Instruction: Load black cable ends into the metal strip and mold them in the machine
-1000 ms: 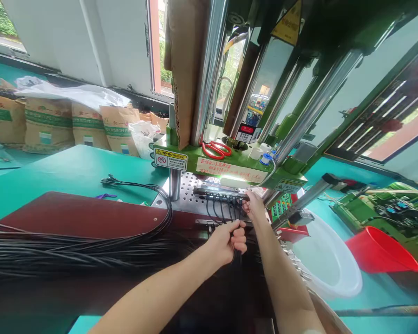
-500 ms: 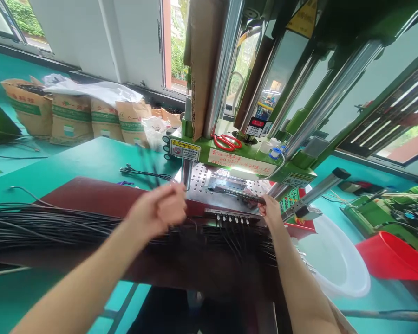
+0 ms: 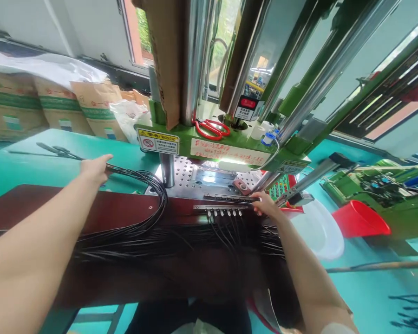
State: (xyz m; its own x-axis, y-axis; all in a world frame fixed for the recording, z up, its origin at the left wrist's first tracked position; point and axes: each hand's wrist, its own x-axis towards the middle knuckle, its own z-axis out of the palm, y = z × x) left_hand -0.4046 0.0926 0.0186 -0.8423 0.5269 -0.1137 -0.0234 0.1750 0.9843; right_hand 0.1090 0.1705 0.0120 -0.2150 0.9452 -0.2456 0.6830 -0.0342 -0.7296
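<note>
My left hand (image 3: 94, 170), over the left side of the bench, is closed round a bundle of black cables (image 3: 141, 175). The bundle's ends stick out to the left, and the rest curves back down to the bench. At the press, my right hand (image 3: 264, 204) grips the right end of a dark slotted metal bar (image 3: 230, 198). Just in front of that bar lies a lighter metal strip (image 3: 202, 207), with several silver connectors in a row and black cables trailing towards me. Behind both, the perforated metal bed (image 3: 183, 174) of the press shows a lit metal block.
The green press (image 3: 184, 146) stands ahead with upright columns; red-handled scissors (image 3: 212, 130) lie on it. Many loose cables (image 3: 132, 246) cover the brown board (image 3: 118, 211). Paper sacks (image 3: 97, 104) stand left. A white tub (image 3: 320, 232) and red bucket (image 3: 362, 220) are at right.
My left hand has moved left, and the cable bundle now stretches out from it. My right hand has lowered the dark bar towards the strip with connectors. The view has shifted.
</note>
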